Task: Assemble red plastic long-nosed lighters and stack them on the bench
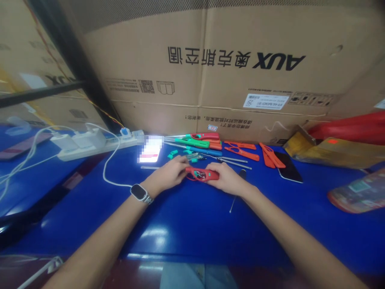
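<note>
two forearms (pixel 99 233) are stretched out. in front of the green lighter (pixel 197 143), the open red lighter (pixel 210 176) is clamped in the right hand (pixel 227 178); how the left hand (pixel 172 173) grips cannot be told. it should be kept flat so bits (pixel 199 174) aren't spilled.

Held lighter (pixel 202 175) before loose parts (pixel 172 154), carton (pixel 210 94) behind

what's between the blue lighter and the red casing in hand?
Small teal parts and thin metal pieces lie between the blue lighter and red casing, head view.
</note>
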`<state>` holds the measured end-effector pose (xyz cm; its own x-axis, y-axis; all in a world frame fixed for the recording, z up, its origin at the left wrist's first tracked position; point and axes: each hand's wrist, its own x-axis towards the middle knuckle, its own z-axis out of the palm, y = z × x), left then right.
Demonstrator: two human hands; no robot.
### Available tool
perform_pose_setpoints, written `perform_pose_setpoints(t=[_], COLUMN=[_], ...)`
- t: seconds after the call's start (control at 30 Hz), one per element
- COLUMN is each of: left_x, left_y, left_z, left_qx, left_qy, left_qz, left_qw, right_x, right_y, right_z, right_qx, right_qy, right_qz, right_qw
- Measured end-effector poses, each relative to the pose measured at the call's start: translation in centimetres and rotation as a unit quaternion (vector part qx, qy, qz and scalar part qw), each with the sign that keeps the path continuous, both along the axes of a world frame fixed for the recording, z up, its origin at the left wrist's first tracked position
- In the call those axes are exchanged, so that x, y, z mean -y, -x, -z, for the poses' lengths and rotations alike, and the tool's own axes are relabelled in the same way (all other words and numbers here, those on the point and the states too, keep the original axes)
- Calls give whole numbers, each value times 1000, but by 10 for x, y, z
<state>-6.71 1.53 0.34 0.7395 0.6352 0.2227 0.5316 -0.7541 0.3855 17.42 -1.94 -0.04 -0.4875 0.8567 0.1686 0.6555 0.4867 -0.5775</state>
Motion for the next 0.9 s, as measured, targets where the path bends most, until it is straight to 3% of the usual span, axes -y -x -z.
perform_pose_setpoints(t=[0.23,0.6,0.9], left_x=[11,19,13], left_y=[14,2,-6], left_z=[1,-9,2], left_qx=[-54,21,22], left_qy=[-44,-15,47], left_qz=[1,-23,-32], left_qw=[998,999,998], right_x=[0,-2,7], right_y=[1,-1,-11], right_z=[-2,3,-23], right_qx=[15,-28,-55], right_qy=[-4,10,-12], right_qz=[7,-10,62], right_qw=[1000,1000,996])
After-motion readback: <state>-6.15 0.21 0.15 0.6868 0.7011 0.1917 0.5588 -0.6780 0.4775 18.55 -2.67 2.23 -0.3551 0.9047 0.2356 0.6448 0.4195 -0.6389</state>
